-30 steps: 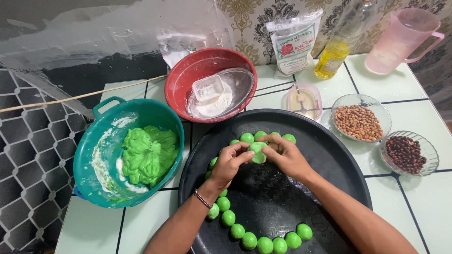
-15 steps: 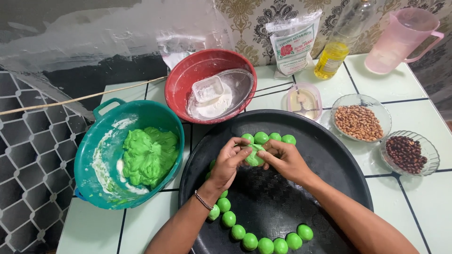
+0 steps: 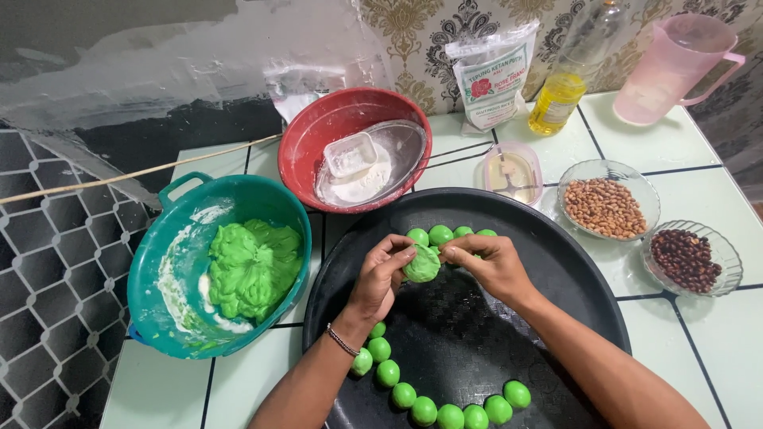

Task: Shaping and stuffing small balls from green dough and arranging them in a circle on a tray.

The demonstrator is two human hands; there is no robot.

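At far left, a teal basin (image 3: 171,262) holds a mass of green dough (image 3: 254,266) with flour smeared on its inner wall, set just beside the tray within easy reach. Behind it, a red bowl (image 3: 318,131) contains white flour and a small clear plastic tub (image 3: 351,153). The left hand (image 3: 381,274) is cupped closed around one side of a green dough piece (image 3: 422,264), held above the black round tray (image 3: 556,262); the right hand (image 3: 493,266) pinches the other side with thumb and fingertips, apparently shaping or sealing it. Finished green balls line the tray's rim, a row at the top (image 3: 441,234) and a curve at the bottom (image 3: 437,401), spaced so they do not stick. Further right stand a small lidded container (image 3: 513,171), a flour bag (image 3: 490,75), an oil bottle (image 3: 556,99), a glass bowl of peanuts (image 3: 608,206), a bowl of dark beans (image 3: 685,258) and a pink jug (image 3: 671,67).
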